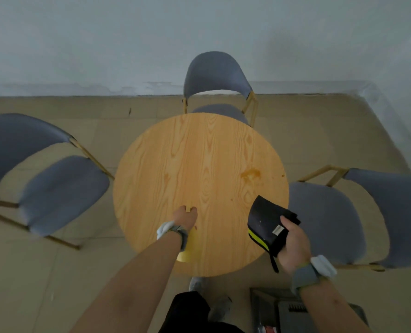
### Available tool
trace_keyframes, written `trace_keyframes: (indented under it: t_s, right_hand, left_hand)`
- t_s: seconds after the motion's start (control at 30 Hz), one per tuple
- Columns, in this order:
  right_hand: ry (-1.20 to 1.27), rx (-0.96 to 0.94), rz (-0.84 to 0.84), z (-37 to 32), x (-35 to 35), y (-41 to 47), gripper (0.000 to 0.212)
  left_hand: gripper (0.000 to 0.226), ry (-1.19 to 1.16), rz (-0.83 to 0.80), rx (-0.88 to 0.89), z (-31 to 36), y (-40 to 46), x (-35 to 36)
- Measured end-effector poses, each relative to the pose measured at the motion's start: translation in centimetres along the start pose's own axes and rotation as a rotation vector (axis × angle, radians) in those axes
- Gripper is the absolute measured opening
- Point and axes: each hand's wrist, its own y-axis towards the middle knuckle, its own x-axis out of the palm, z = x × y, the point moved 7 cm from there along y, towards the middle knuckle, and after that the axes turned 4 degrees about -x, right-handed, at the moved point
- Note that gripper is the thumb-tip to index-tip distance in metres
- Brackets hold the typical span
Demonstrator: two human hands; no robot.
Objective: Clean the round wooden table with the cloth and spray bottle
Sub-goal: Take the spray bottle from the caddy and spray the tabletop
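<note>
The round wooden table (199,164) stands in front of me, with a wet brownish stain (251,176) on its right side and a small spot near the right rim. My left hand (185,218) grips a yellow spray bottle (187,251) over the table's near left part; my wrist hides most of the bottle, and its nozzle tip pokes out between my fingers. My right hand (294,246) holds a folded black cloth (268,223) with a yellow-green stripe above the table's near right edge.
Three grey padded chairs with gold frames ring the table: one to the left (55,188), one behind (217,78), one to the right (338,219). A dark box (283,308) lies on the tiled floor by my right foot. A wall runs behind.
</note>
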Motion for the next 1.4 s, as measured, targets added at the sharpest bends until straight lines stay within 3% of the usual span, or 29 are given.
trace_keyframes:
  t_s: [0.2, 0.37, 0.47, 0.63, 0.9, 1.03, 1.4]
  right_hand:
    - [-0.005, 0.001, -0.016, 1.1, 2.7, -1.6, 0.008]
    - [-0.009, -0.016, -0.012, 2.7, 5.4, -2.5, 0.009]
    - [-0.017, -0.031, 0.009, 3.4, 6.9, -2.8, 0.022]
    - [-0.024, -0.026, 0.024, 5.0, 10.2, -3.1, 0.035]
    - [0.082, -0.052, 0.096, 5.1, 13.6, -3.6, 0.042]
    - [0.113, -0.065, 0.123, 4.7, 14.1, -3.8, 0.044]
    - [0.17, -0.073, 0.206, 5.5, 13.4, -4.0, 0.042]
  left_hand:
    - [0.067, -0.08, 0.022, -0.059, -3.9, 0.3, -3.8]
    - [0.058, -0.159, 0.044, -0.123, -6.6, 2.7, -6.5]
    - [0.025, -0.186, 0.041, -0.1, -6.7, 3.4, -7.8]
    - [0.063, -0.031, 0.0, -0.016, -5.0, 6.3, -10.7]
    - [0.071, 0.03, -0.058, 0.06, 1.9, 11.8, -15.2]
    - [0.062, -0.007, -0.041, 0.103, 4.7, 13.3, -16.4]
    - [0.064, 0.123, -0.089, 0.144, 5.7, 14.2, -15.2]
